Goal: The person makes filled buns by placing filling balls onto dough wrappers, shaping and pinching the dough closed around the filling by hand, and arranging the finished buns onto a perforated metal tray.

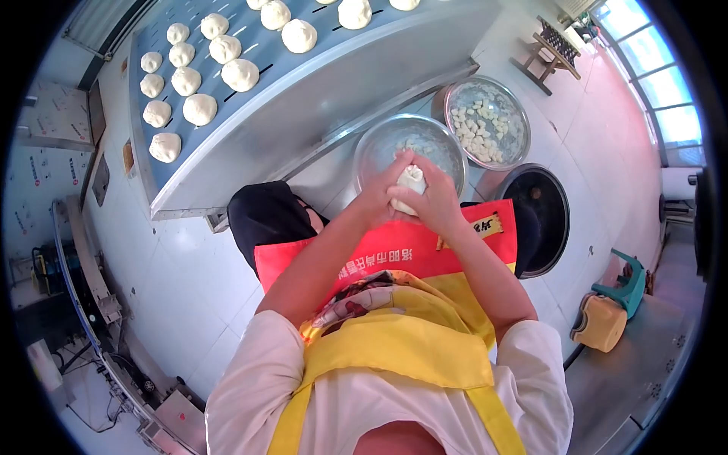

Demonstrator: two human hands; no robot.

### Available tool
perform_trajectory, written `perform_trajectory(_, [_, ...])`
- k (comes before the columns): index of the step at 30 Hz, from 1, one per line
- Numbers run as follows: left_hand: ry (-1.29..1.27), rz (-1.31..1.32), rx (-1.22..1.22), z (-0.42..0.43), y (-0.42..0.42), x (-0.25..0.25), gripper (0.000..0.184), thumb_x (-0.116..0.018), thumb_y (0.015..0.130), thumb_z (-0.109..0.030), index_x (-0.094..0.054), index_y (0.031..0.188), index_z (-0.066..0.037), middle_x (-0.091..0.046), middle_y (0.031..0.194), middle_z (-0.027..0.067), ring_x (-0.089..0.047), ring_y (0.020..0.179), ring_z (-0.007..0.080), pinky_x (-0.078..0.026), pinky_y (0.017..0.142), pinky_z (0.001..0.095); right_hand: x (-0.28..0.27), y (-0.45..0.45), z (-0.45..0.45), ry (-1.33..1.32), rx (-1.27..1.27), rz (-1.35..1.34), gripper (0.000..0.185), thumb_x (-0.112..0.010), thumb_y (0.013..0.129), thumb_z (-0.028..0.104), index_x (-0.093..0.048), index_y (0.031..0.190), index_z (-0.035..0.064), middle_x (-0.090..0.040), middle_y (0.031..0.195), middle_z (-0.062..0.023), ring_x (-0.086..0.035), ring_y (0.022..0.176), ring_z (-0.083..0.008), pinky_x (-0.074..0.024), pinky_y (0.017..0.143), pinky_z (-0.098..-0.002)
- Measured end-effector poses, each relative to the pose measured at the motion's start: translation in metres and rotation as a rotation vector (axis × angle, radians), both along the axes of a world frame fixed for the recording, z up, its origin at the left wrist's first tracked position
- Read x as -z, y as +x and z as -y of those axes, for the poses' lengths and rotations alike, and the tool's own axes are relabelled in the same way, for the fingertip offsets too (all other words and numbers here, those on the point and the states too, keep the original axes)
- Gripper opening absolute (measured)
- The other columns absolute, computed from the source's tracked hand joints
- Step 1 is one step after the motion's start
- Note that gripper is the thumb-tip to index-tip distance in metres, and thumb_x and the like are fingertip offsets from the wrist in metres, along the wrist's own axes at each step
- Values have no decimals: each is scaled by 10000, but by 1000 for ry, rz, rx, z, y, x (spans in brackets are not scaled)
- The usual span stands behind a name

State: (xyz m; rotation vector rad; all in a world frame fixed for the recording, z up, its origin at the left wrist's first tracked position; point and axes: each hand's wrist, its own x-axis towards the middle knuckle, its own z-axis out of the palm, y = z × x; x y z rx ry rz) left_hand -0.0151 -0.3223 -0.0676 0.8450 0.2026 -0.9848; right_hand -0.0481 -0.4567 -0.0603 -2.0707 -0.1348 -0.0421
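Note:
A pale, pleated dough bun is held between my two hands, over my lap at the near rim of a metal bowl. My left hand closes around its left side. From the right, my right hand wraps the bun, and the fingertips of both hands meet near its gathered top. The bowl behind my hands has some pale floury stuff inside, partly hidden by my fingers.
Several shaped buns stand in rows on a blue-grey slotted table. Another metal bowl holds many small dough pieces. A black tub is at my right. Farther off are a green stool, a tan box and a folding stool.

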Motion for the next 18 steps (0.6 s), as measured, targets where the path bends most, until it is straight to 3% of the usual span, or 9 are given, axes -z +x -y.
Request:
perform_trajectory(2, [90, 69, 30, 0, -3, -2, 561, -387, 924, -624, -565, 1118, -129, -644, 968, 39, -658, 846, 185, -565, 654, 357, -11, -3, -4, 215, 64, -201, 388, -696, 812, 225, -627, 1124, 4, -664, 1022, -78, -622, 842, -120, -493, 755, -266])
perform_trajectory(4, [178, 88, -25, 6, -1, -1, 572, -367, 928, -630, -562, 1134, -134, -643, 982, 36, -652, 890, 181, -560, 701, 369, -10, 2, -2, 254, 106, -186, 317, -682, 826, 210, -651, 1064, 2, -664, 985, -72, -612, 857, -106, -490, 757, -261])
perform_trajectory(5, [63, 90, -47, 6, 0, 4, 576, -356, 932, -627, -559, 1147, -133, -640, 998, 38, -647, 912, 182, -554, 733, 371, -9, 3, -1, 274, 129, -181, 284, -675, 833, 202, -663, 1035, 2, -664, 967, -69, -607, 865, -100, -489, 757, -258])
perform_trajectory(7, [-172, 99, -83, 6, 4, 7, 585, -334, 940, -622, -553, 1173, -132, -634, 1030, 42, -636, 956, 186, -541, 796, 375, -10, 7, 0, 371, 116, -78, 308, -701, 804, 223, -667, 1023, 8, -676, 940, -98, -631, 850, -139, -493, 763, -279])
perform_trajectory(10, [-189, 41, -307, 12, -6, -9, 559, -344, 960, -577, -520, 1232, -121, -616, 1102, 57, -624, 995, 197, -523, 839, 361, -19, 13, -2, 414, 144, 33, 325, -723, 772, 210, -671, 1031, 20, -684, 940, -110, -647, 863, -175, -495, 784, -301])
perform_trajectory(13, [-13, 200, -465, 19, -11, -17, 548, -371, 967, -541, -482, 1269, -98, -601, 1133, 71, -616, 1012, 206, -514, 852, 366, -31, 13, -13, 511, 124, 145, 354, -735, 748, 188, -670, 1057, 28, -687, 964, -108, -652, 897, -200, -492, 816, -319])
perform_trajectory(16, [-51, 248, -171, 5, -3, -19, 549, -388, 971, -521, -465, 1267, -66, -596, 1120, 80, -618, 993, 203, -517, 837, 359, -39, 19, 0, 497, -33, 36, 424, -705, 711, 119, -647, 1120, 21, -670, 1068, -100, -625, 993, -179, -465, 904, -313])
perform_trajectory(18, [-83, 208, -184, 12, -7, -17, 555, -378, 972, -525, -477, 1236, -47, -598, 1095, 88, -620, 982, 203, -513, 845, 355, -50, 17, 13, 196, -216, -121, 409, -699, 727, 138, -647, 1115, 18, -670, 1067, -110, -629, 976, -175, -471, 891, -311])
